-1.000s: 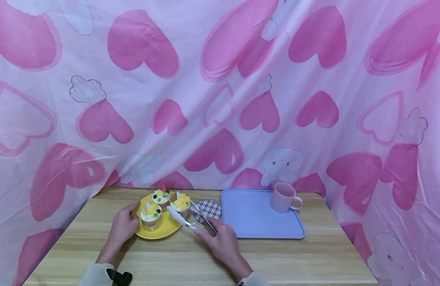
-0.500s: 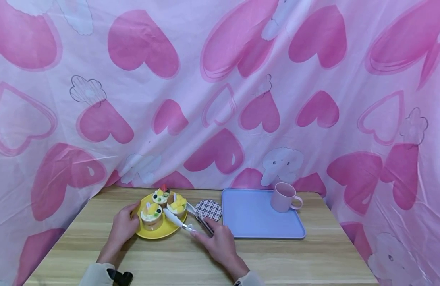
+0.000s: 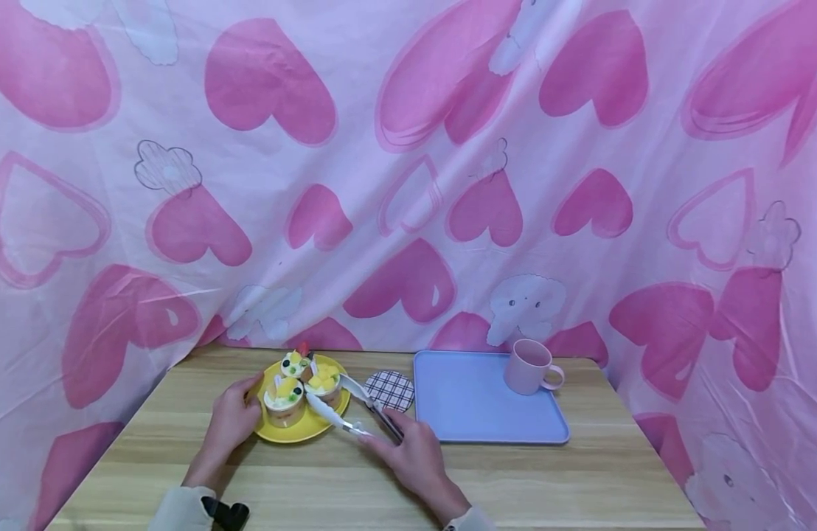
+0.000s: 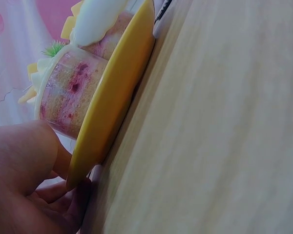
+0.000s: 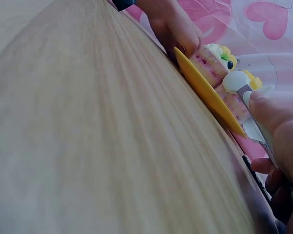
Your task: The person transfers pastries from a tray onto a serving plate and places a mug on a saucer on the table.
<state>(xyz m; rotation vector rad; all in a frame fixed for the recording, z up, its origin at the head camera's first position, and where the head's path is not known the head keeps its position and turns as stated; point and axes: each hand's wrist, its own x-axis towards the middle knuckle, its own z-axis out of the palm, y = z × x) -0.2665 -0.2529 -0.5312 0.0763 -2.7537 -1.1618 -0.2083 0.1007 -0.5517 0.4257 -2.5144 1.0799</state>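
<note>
My left hand (image 3: 232, 417) pinches the left rim of a yellow plate (image 3: 292, 435), thumb above and fingers below. Three clear cups of layered cake topped with cream and fruit are on the plate: a front cup (image 3: 284, 413), a back cup (image 3: 293, 363) with a strawberry, and a right cup (image 3: 324, 380). In my right hand (image 3: 416, 453) I grip metal tongs with white tips (image 3: 324, 410). The tips stand parted on either side of the right cup, which sits close against the other two. In the left wrist view, one white tip (image 4: 95, 22) hides part of a cup.
Right of the plate lies a round checked coaster (image 3: 391, 391). Beyond it is a blue tray (image 3: 478, 398) with a pink mug (image 3: 528, 369) at its back right corner. A pink heart-patterned curtain (image 3: 395, 221) hangs behind the wooden table (image 3: 329, 487).
The right cake cup has moved left, further onto the plate and closer to the other cups, with the tongs following. The left hand has kept its hold on the rim.
</note>
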